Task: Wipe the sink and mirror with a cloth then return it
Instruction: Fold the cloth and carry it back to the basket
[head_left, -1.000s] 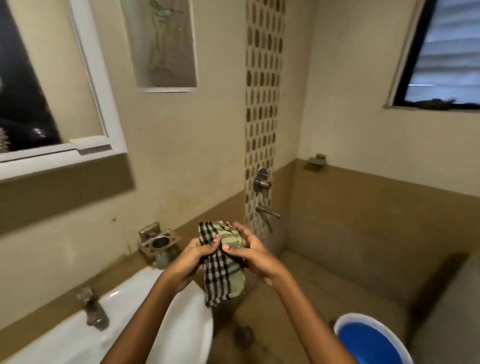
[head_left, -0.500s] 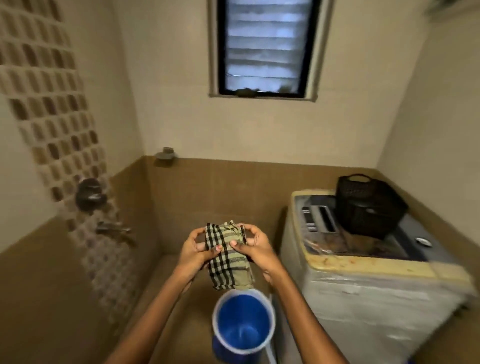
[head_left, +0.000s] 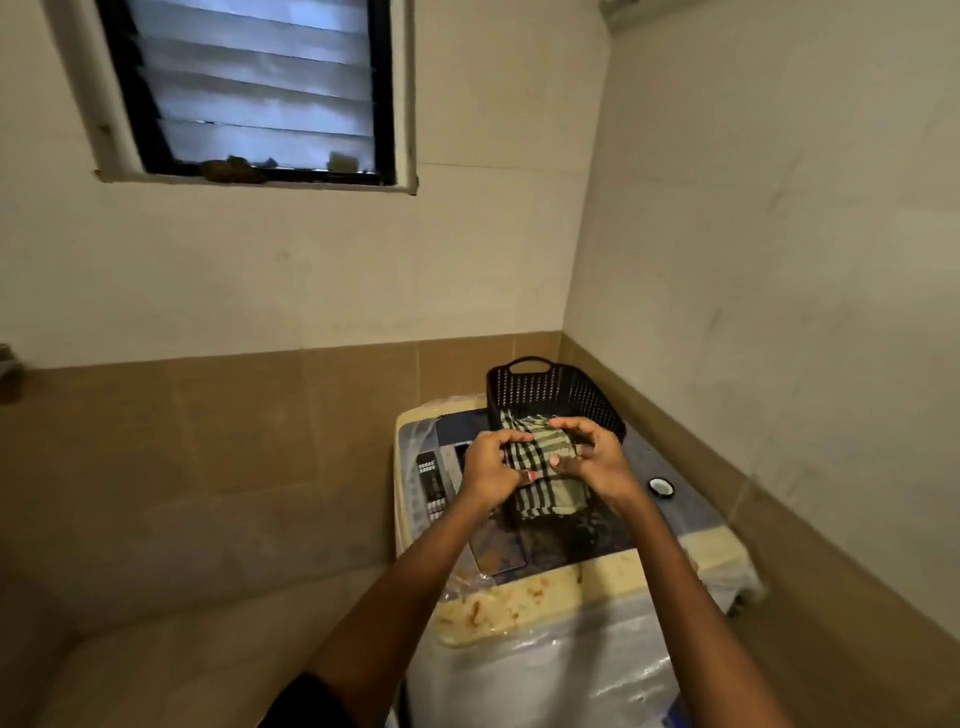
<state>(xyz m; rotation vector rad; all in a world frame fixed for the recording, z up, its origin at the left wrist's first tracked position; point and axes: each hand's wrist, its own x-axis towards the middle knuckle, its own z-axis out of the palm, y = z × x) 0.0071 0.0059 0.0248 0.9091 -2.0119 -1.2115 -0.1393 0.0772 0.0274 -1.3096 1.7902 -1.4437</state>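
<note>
A green-and-black checked cloth (head_left: 543, 470) is bunched between both hands, over the top of a washing machine (head_left: 524, 603). My left hand (head_left: 488, 467) grips its left side and my right hand (head_left: 592, 457) grips its right side, thumbs pressing on the fabric. The cloth's lower end hangs loose below my fingers. Just behind the hands stands a black plastic basket (head_left: 550, 389) on the machine's lid. The sink and the mirror are out of view.
The washing machine is wrapped in clear plastic and fills the corner, with a control panel (head_left: 431, 480) at its left. A louvred window (head_left: 249, 88) sits high on the far wall. Brown tiles line the lower walls and the floor at left.
The view has swung right, from the sink and tap wall past a blue bucket to the washing machine. Both hands kept hold of the cloth and now hold it over the machine.
</note>
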